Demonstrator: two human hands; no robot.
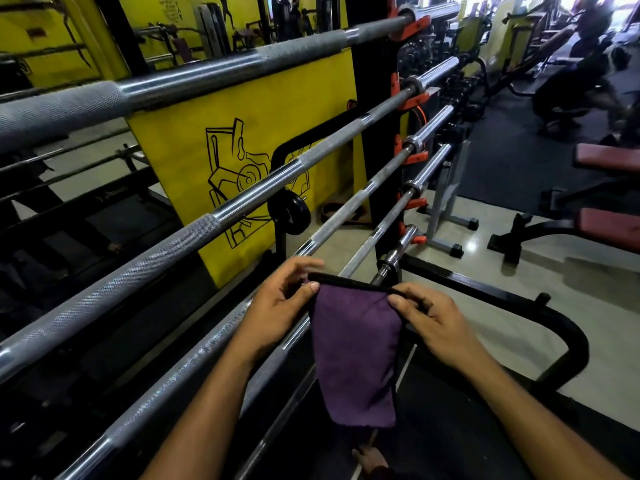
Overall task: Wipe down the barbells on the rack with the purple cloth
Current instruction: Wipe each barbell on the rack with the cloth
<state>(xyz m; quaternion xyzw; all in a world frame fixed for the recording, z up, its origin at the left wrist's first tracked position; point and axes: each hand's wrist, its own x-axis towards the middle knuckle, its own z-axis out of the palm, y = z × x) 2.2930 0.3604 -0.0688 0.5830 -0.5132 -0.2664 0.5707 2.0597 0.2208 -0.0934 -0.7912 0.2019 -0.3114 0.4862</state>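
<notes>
The purple cloth (355, 355) hangs in front of the person, stretched by its dark-trimmed top edge between both hands. The left hand (280, 306) pinches the top left corner between thumb and fingers, its other fingers curled above the hem. The right hand (431, 322) pinches the top right corner, thumb on the near side of the hem and fingers folded behind it. The cloth drops straight down from that edge and tapers toward its lower end, which hangs free above the dark floor.

The cloth is held just in front of the lower barbells (194, 237) of the rack (374, 140). The bars lie stacked one above another, slanting from the lower left up to the far right, their ends resting on orange hooks (414, 100) on a black upright. The cloth's top edge sits near the end of the lowest bar (394, 258); whether it touches that bar I cannot tell. The left forearm crosses over one of the lower bars.

Behind the rack stands a yellow panel (194, 140) with a black line drawing. To the right are red-padded benches (609, 223) on a pale tiled floor, and a blurred person (575, 77) farther back.
</notes>
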